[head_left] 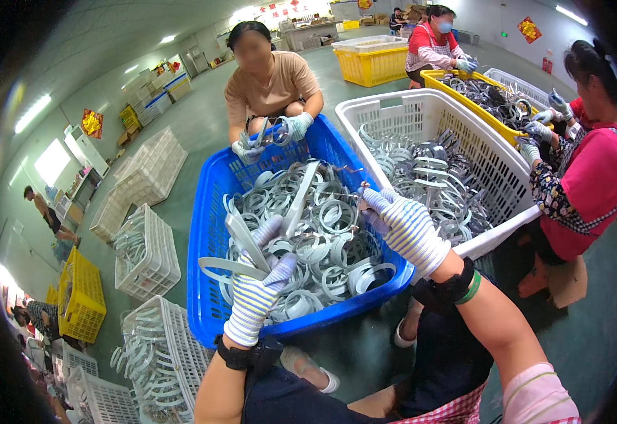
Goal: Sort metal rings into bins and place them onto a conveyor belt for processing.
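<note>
Over the blue crate point(206, 233), your gloved left hand point(259, 283) clenches a grey plastic strip point(234, 267), lifting it off the heap of grey rings point(315, 247). Your gloved right hand point(404, 226) pinches a small metal piece point(360, 194) above the same heap. Opposite, another person's gloved hands point(273, 134) work over the crate's far rim; a white crate point(492, 162) sits just right.

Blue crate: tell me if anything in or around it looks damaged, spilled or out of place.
Nothing stands out. The blue crate holds a loose tangle of grey plastic rings, all inside its walls. The left hand grips flat grey strips; the right hand pinches another piece.
</note>
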A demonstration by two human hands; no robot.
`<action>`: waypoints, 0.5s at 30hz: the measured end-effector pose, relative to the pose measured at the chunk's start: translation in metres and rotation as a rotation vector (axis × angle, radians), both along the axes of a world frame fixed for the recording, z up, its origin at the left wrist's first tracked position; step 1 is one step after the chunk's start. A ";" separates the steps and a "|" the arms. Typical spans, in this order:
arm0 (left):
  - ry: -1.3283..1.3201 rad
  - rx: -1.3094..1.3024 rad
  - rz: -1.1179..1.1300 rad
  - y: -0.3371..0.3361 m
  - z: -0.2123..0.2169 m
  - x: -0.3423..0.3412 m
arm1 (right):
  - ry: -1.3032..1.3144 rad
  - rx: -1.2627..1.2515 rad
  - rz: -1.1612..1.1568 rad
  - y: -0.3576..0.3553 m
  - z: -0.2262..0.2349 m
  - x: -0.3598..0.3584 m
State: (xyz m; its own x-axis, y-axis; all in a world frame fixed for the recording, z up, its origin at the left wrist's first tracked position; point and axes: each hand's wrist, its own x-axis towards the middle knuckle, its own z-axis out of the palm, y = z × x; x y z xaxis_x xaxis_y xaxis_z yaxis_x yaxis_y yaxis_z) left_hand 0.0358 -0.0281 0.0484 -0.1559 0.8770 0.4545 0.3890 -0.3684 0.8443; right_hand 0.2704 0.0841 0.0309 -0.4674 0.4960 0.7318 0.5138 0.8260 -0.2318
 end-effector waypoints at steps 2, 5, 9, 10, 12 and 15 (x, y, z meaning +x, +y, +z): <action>-0.223 -0.268 -0.192 -0.008 0.016 0.007 | -0.006 -0.048 -0.084 -0.001 -0.002 0.002; -0.225 -0.345 -0.446 -0.017 0.005 0.034 | 0.182 -0.043 -0.055 0.006 -0.003 0.000; -0.334 -0.149 -0.352 -0.013 -0.001 0.037 | 0.360 -0.464 0.081 -0.001 0.001 -0.006; -0.347 0.055 -0.219 -0.007 0.002 0.032 | 0.473 -0.841 0.208 -0.007 0.003 -0.008; -0.461 0.137 -0.097 0.006 -0.003 0.024 | 0.566 -1.193 0.409 -0.013 0.003 -0.009; -0.320 -0.001 -0.039 0.008 -0.010 0.015 | 0.523 -1.467 0.520 -0.023 0.001 -0.017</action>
State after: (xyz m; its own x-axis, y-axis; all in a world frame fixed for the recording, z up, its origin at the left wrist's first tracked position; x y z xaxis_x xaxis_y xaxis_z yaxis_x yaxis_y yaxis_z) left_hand 0.0509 -0.0203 0.0384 -0.2568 0.8857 0.3867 0.0891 -0.3767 0.9220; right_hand 0.2538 0.0607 0.0320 -0.6637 0.7445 -0.0723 -0.1128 -0.1952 -0.9743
